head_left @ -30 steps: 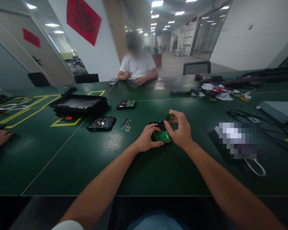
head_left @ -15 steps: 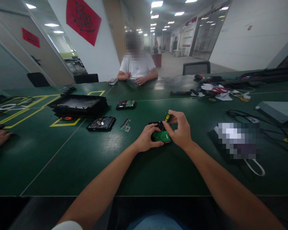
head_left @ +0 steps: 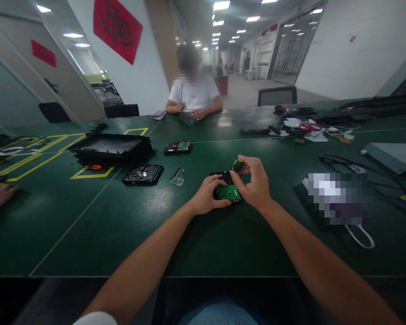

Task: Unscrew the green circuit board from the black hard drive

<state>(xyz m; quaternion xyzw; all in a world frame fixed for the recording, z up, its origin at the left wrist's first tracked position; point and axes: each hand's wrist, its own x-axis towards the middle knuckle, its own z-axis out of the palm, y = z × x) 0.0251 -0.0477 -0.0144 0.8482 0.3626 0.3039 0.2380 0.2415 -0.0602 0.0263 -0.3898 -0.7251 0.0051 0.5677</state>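
A hard drive with a green circuit board [head_left: 228,192] lies on the green table [head_left: 203,243] in front of me. My left hand [head_left: 208,195] grips its left side, fingers over the top edge and thumb along the near edge. In my right hand [head_left: 253,181] is a yellow and black screwdriver [head_left: 237,164], pinched between thumb and fingers, its shaft pointing down at the drive. The exact spot where the tip rests is hidden by my fingers. Left of the drive are a loose circuit board [head_left: 177,177] and another opened drive [head_left: 143,174].
A black tray [head_left: 113,146] and a third drive [head_left: 177,147] stand farther back. Tools and red scissors [head_left: 310,127], cables and a grey box [head_left: 392,155] are at right. A person [head_left: 194,95] sits opposite; another person's hand [head_left: 0,195] is at far left.
The screwdriver handle has turned in my right hand, showing a different side. My left hand and the drive have stayed in place.
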